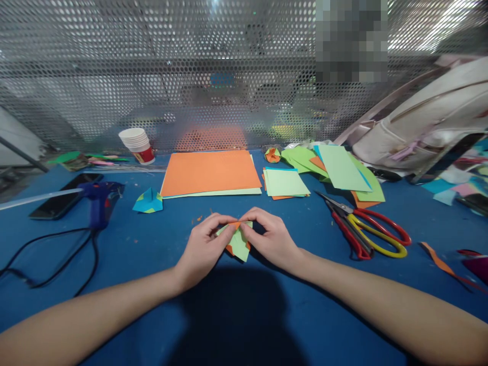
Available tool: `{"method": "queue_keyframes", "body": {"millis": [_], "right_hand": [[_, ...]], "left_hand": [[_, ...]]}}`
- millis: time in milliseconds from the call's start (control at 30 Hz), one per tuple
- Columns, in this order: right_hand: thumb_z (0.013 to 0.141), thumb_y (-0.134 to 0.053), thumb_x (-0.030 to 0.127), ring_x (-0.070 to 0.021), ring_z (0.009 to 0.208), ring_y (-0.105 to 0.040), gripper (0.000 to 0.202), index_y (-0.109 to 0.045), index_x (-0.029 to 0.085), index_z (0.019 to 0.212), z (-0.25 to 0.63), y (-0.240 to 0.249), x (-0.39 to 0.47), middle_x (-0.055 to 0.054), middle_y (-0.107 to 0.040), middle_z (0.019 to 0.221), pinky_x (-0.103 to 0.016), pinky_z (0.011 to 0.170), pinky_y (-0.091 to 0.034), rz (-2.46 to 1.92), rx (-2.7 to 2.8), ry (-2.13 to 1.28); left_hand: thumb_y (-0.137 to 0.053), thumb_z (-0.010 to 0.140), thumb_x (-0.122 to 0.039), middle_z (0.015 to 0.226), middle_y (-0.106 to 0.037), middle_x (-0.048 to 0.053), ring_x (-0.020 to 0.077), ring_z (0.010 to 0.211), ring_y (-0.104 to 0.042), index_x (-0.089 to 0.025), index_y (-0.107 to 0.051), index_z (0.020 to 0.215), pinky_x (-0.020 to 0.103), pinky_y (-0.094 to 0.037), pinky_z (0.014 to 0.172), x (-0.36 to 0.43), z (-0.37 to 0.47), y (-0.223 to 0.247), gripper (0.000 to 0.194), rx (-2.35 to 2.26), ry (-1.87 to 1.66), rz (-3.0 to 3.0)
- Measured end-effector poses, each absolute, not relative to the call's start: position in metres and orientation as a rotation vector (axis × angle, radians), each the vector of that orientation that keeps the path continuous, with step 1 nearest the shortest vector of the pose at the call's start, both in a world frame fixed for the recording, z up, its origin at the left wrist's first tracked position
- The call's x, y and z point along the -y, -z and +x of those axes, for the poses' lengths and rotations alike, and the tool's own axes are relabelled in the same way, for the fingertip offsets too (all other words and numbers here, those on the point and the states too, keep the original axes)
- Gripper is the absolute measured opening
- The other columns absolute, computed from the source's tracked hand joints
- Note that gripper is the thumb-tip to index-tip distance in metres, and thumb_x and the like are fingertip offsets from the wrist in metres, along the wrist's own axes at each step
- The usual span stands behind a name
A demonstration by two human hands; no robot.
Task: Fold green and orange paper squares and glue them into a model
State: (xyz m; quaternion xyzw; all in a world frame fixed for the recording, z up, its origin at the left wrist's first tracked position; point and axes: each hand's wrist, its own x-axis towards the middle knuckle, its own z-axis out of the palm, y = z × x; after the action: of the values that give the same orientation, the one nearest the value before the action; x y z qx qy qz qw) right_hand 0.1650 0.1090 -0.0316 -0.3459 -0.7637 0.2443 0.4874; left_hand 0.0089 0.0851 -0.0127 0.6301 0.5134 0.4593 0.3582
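Observation:
A small folded piece of light green and orange paper (240, 245) is held between both hands, just above the blue table (160, 325). My left hand (204, 249) pinches its upper left edge between thumb and fingers. On the other side, my right hand (269, 239) pinches its upper right edge, the two thumbs close together at an orange fold. A blue and yellow-green folded paper piece (148, 201) lies left of my hands. Beyond them are a stack of large orange sheets (211, 173) and a stack of small light green squares (285, 182).
Scissors with red and yellow handles (362, 229) lie at the right, near an orange paper strip (438, 259). A blue glue gun (99, 203), phone (57, 201) and paper cups (137, 145) stand or lie left. A bag (427, 117) rests against the perforated metal screen (160, 91).

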Motion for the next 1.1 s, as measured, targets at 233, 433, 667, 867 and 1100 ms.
{"method": "queue_keyframes", "body": {"millis": [233,433,667,867,1100], "right_hand": [[0.081,-0.051,0.014,-0.0107,0.065,-0.057,0.010,-0.060,0.018,0.076,0.1646,0.0319,-0.1075,-0.001,-0.061,0.071,-0.023,0.062,-0.046,-0.865,1.865,-0.612],[0.079,-0.050,0.014,-0.0107,0.063,-0.055,0.011,-0.058,0.018,0.072,0.1640,0.0310,-0.1063,0.000,-0.060,0.069,-0.023,0.060,-0.045,-0.858,1.849,-0.608],[0.078,-0.051,0.014,-0.0107,0.062,-0.055,0.010,-0.057,0.019,0.072,0.1632,0.0308,-0.1058,0.001,-0.060,0.069,-0.022,0.059,-0.045,-0.900,1.840,-0.647],[0.077,-0.052,0.012,-0.0115,0.066,-0.057,0.008,-0.058,0.018,0.076,0.1619,0.0297,-0.1061,-0.001,-0.060,0.073,-0.023,0.062,-0.047,-0.819,1.853,-0.630],[0.073,-0.054,0.011,-0.0117,0.067,-0.057,0.009,-0.057,0.018,0.076,0.1620,0.0264,-0.1055,0.000,-0.060,0.072,-0.024,0.064,-0.047,-0.868,1.849,-0.751]], "left_hand": [[-0.057,0.078,-0.027,0.074,-0.064,0.001,0.0125,0.070,-0.058,-0.018,-0.066,0.079,0.023,-0.048,0.064,-0.0857,0.0078,0.0141,0.013,-1.328,-1.147,1.647],[-0.056,0.077,-0.024,0.076,-0.064,0.001,0.0119,0.068,-0.057,-0.018,-0.066,0.080,0.022,-0.047,0.061,-0.0848,0.0077,0.0131,0.011,-1.306,-1.138,1.730],[-0.054,0.077,-0.027,0.070,-0.064,0.000,0.0111,0.060,-0.057,-0.018,-0.062,0.079,0.020,-0.046,0.053,-0.0844,0.0082,0.0168,0.012,-1.363,-1.128,1.616],[-0.055,0.076,-0.025,0.063,-0.060,-0.002,0.0099,0.057,-0.054,-0.017,-0.061,0.073,0.019,-0.043,0.050,-0.0846,0.0092,0.0143,0.010,-1.359,-1.104,1.602],[-0.055,0.075,-0.024,0.062,-0.057,-0.003,0.0097,0.057,-0.052,-0.017,-0.059,0.071,0.019,-0.042,0.051,-0.0850,0.0094,0.0134,0.009,-1.350,-1.060,1.568]]}}
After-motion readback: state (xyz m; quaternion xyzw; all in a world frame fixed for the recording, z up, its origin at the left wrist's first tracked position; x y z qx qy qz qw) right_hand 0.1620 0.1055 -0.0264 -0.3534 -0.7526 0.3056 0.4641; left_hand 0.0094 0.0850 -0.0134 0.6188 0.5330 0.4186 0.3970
